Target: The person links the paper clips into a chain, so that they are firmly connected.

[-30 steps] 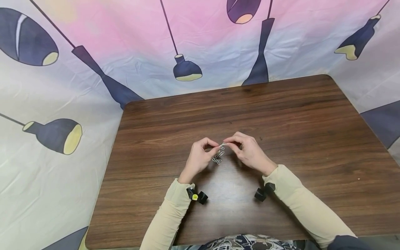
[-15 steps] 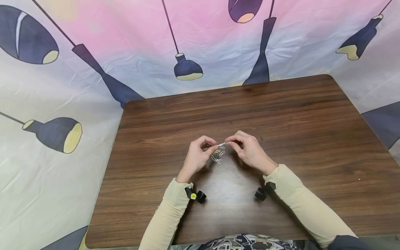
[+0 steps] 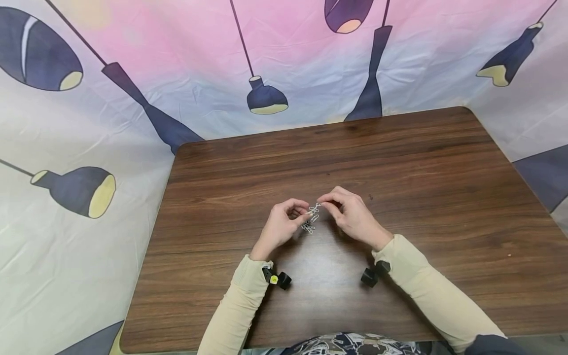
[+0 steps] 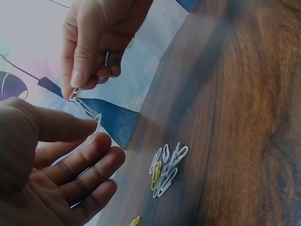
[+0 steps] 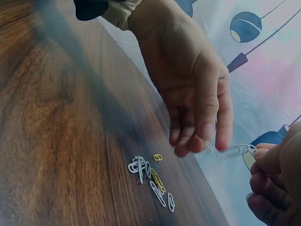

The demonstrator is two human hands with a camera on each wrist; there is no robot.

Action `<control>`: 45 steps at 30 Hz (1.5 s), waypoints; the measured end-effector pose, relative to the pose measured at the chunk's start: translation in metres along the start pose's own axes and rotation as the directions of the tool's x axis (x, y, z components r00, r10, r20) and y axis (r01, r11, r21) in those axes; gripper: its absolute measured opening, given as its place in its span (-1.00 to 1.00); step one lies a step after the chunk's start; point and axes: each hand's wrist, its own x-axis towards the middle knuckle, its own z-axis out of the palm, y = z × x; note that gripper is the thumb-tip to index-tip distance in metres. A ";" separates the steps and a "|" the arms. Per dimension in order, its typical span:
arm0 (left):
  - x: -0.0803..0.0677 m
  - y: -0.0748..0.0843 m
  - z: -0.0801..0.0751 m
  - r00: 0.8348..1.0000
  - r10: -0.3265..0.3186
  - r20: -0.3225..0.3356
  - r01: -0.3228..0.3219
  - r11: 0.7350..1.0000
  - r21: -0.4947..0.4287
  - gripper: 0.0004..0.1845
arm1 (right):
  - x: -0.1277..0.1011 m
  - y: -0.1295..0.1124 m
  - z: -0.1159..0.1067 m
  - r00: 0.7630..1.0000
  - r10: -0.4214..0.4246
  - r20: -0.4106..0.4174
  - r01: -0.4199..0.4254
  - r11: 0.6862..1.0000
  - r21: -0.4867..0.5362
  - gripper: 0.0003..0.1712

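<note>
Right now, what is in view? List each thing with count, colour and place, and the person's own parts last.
Linked paper clips: a short chain, count unclear, silver, held in the air between both hands.
Loose paper clips: a small pile, mostly silver, at least one yellow, on the table below the hands.
Table: one, dark brown wood grain.
Backdrop cloth: one, pink and white with dark blue lamp prints, behind and beside the table.
Wrist cameras: two, black, under the wrists.
Left hand: pinches one end of the chain.
Right hand: pinches the other end.
Sleeves: two, cream.
</note>
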 end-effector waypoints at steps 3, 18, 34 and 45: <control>-0.001 -0.002 0.000 0.999 0.006 0.031 -0.006 1.000 0.017 -0.73 | 0.000 -0.002 0.003 1.000 -0.024 0.014 0.024 1.000 0.007 -0.85; 0.000 -0.002 0.001 0.996 0.052 0.066 -0.053 0.999 0.001 -0.77 | -0.003 -0.006 0.011 1.000 -0.008 0.026 0.006 0.998 0.059 -0.86; -0.007 0.036 -0.010 0.989 -0.082 -0.124 0.050 0.969 -0.242 -0.81 | -0.001 0.018 0.024 0.969 0.182 0.168 -0.178 0.983 -0.042 -0.68; 0.002 0.015 -0.002 0.958 -0.047 -0.281 -0.057 0.934 -0.352 -0.96 | 0.010 0.031 0.036 0.950 0.296 0.101 -0.260 0.926 -0.274 -0.85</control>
